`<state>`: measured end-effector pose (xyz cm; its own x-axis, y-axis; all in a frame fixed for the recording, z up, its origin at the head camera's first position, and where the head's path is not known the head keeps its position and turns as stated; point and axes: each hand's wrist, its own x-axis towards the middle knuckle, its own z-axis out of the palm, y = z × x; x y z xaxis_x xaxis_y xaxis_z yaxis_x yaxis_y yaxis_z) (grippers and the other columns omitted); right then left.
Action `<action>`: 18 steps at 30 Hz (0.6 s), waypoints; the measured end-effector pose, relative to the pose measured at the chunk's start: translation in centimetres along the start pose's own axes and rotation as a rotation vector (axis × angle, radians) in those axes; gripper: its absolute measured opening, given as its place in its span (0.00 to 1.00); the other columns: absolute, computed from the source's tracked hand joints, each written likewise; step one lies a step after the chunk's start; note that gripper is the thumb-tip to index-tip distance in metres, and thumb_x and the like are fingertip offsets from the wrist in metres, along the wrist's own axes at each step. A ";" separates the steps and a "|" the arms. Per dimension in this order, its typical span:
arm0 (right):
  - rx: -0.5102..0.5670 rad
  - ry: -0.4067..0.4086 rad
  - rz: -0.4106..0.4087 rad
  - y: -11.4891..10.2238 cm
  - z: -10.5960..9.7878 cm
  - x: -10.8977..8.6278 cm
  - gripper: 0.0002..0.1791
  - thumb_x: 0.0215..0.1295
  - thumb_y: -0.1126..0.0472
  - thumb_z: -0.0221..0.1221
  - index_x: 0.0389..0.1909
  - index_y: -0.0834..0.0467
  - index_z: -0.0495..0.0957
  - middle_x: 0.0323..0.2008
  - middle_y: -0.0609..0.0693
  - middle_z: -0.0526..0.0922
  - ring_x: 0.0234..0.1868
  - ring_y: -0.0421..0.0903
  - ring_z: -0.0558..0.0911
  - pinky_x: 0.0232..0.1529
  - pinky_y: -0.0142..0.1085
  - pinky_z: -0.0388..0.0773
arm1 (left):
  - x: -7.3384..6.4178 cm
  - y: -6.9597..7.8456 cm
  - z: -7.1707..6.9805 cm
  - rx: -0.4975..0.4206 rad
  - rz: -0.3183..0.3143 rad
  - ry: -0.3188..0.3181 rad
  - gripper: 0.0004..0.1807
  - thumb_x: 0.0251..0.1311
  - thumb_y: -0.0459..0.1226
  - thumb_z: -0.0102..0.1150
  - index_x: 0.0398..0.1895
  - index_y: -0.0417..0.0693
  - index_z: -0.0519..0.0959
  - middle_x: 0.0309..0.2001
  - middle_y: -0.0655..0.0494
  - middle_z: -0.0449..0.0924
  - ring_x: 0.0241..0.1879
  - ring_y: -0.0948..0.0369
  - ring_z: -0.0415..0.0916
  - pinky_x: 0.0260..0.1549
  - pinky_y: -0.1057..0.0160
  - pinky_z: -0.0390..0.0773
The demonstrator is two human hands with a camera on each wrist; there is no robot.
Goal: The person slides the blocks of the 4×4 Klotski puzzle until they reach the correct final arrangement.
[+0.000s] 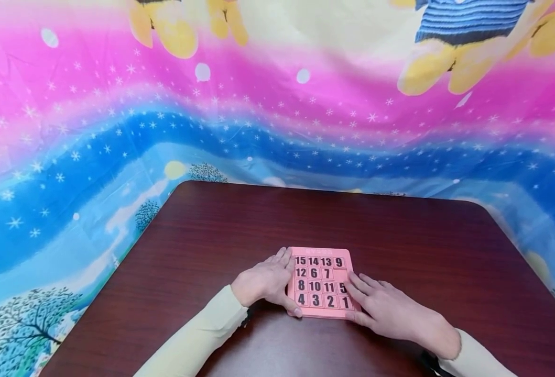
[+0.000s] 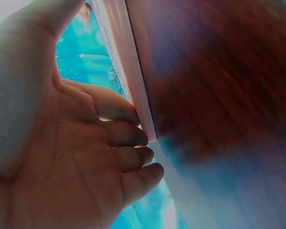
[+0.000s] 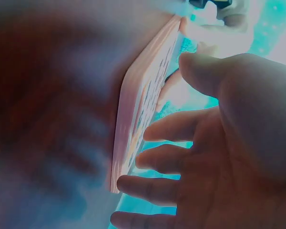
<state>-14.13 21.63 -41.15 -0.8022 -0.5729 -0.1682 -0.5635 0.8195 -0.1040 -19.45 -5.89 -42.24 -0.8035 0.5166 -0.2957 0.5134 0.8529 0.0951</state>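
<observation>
Reads 15 14 13 9, 12 6 7 gap, 8 10 11 5, 4 3 2 1 on tiles (image 1: pixel 315 286) in a pink puzzle frame (image 1: pixel 324 313) — under pale writing (image 1: pixel 319 251) too faint to make out. Lies on the table (image 1: pixel 268 220), well in from the far edge — touched at the sides by left hand (image 1: pixel 270 278) and right hand (image 1: pixel 390 309), with thumbs wide of straightish fingers.
</observation>
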 end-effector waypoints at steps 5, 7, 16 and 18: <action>-0.013 0.010 -0.039 -0.8 0.6 -1.0 0.40 0.68 0.32 0.49 0.70 0.57 0.67 0.71 0.58 0.67 0.71 0.62 0.67 0.63 0.62 0.70 | -0.1 -0.1 0.0 0.001 0.012 0.013 0.72 0.36 0.73 0.66 0.77 0.39 0.50 0.79 0.42 0.42 0.79 0.50 0.41 0.77 0.56 0.51; -0.021 0.017 -0.061 -1.1 0.7 -1.3 0.40 0.68 0.32 0.49 0.70 0.57 0.68 0.71 0.57 0.68 0.70 0.62 0.67 0.63 0.62 0.70 | -0.2 -0.1 0.0 0.002 0.011 0.015 0.72 0.36 0.73 0.66 0.77 0.39 0.50 0.79 0.42 0.42 0.79 0.50 0.40 0.77 0.55 0.50; -0.043 0.041 -0.067 -1.3 0.8 -1.4 0.39 0.68 0.33 0.49 0.69 0.57 0.69 0.70 0.57 0.68 0.70 0.62 0.68 0.63 0.61 0.69 | 0.0 -0.2 -0.1 0.005 0.014 0.013 0.72 0.35 0.74 0.66 0.77 0.40 0.50 0.79 0.43 0.41 0.79 0.51 0.39 0.78 0.56 0.48; -0.044 0.041 -0.067 -1.3 0.8 -1.4 0.39 0.68 0.34 0.50 0.69 0.57 0.69 0.70 0.57 0.68 0.70 0.62 0.68 0.63 0.61 0.70 | 0.0 -0.3 -0.1 0.019 0.018 0.014 0.72 0.35 0.74 0.65 0.77 0.40 0.49 0.79 0.43 0.42 0.79 0.51 0.39 0.78 0.56 0.47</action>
<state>-12.14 21.38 -41.60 -0.7695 -0.6269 -0.1215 -0.6233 0.7788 -0.0706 -19.64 -6.08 -42.20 -0.7981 0.5333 -0.2803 0.5335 0.8418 0.0826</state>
